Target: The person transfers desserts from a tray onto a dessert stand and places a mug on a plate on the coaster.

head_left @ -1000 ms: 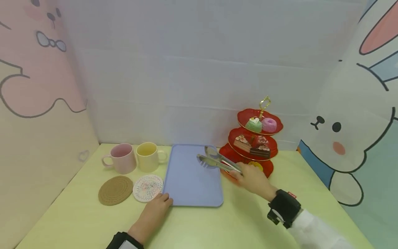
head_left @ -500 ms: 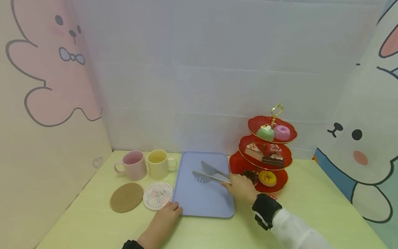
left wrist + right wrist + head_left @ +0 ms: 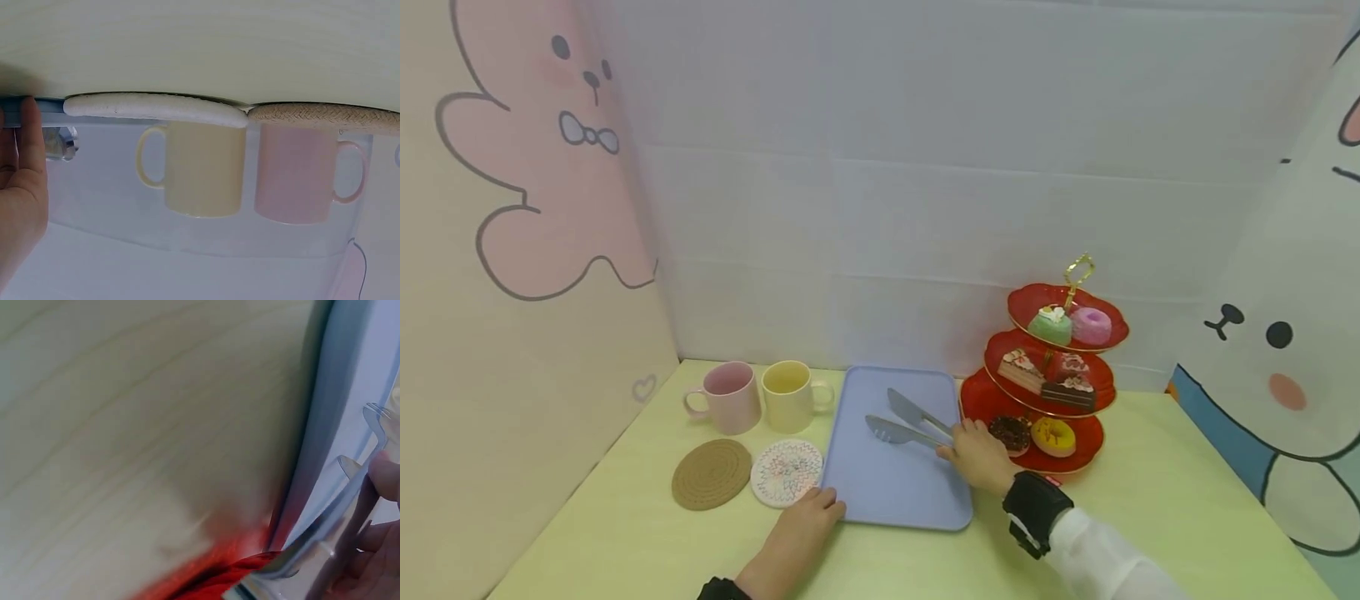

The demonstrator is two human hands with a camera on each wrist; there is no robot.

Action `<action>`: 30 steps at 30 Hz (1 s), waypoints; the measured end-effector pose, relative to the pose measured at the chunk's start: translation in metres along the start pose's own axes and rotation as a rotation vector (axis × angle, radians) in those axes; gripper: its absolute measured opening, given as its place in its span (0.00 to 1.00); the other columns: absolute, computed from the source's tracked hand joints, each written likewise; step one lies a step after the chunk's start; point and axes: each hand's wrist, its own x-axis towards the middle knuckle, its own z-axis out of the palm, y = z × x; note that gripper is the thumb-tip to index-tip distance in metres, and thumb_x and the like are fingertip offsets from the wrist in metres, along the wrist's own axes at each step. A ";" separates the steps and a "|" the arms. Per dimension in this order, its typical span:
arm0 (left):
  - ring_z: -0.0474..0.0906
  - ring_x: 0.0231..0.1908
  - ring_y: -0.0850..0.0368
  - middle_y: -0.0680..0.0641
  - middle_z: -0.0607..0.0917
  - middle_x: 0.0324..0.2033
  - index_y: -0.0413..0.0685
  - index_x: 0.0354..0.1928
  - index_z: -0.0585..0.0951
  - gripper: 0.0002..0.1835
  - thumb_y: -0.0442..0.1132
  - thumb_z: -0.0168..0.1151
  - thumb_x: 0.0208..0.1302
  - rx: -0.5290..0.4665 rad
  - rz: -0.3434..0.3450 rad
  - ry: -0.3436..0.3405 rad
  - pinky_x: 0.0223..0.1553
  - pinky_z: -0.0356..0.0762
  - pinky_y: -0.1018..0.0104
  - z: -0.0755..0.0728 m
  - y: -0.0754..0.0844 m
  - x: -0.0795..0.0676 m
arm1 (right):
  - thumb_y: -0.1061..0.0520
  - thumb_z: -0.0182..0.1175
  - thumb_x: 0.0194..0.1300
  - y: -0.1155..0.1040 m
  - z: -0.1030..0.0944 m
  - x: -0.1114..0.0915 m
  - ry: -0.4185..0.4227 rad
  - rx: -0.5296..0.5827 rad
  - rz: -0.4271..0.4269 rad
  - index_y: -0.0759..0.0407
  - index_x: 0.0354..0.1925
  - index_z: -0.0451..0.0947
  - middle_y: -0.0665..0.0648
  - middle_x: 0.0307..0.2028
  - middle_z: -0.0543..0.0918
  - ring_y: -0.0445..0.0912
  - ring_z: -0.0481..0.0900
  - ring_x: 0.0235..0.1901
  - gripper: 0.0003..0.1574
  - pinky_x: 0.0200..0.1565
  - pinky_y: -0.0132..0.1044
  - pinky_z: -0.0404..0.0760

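My right hand holds metal serving tongs by the handle end, over the right edge of a pale blue tray. One arm ends in a flat blade, the other in a fork-like tip, spread apart low over the tray with nothing between them. In the right wrist view, the thumb presses along the tongs. At the tray's near left corner, my left hand grips the edge, with a digit upright against the rim in the left wrist view.
Just right of the tray stands a three-tier red stand with toy doughnuts, cake slices and other sweets. To the left are a pink mug, a yellow mug, a brown coaster and a white patterned coaster. A white wall rises behind.
My right hand has come down and away from the stand with the tongs, uncovering the lower-tier doughnuts. The tongs now sit lower over the tray. My left hand keeps its place; the head view has shifted.
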 end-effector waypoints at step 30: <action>0.76 0.47 0.44 0.39 0.82 0.45 0.37 0.44 0.79 0.20 0.31 0.65 0.45 -0.043 -0.108 -0.027 0.46 0.80 0.51 -0.035 -0.032 -0.005 | 0.46 0.66 0.50 -0.050 -0.019 -0.002 0.090 -0.102 -0.199 0.71 0.50 0.72 0.65 0.44 0.79 0.57 0.75 0.43 0.36 0.44 0.51 0.80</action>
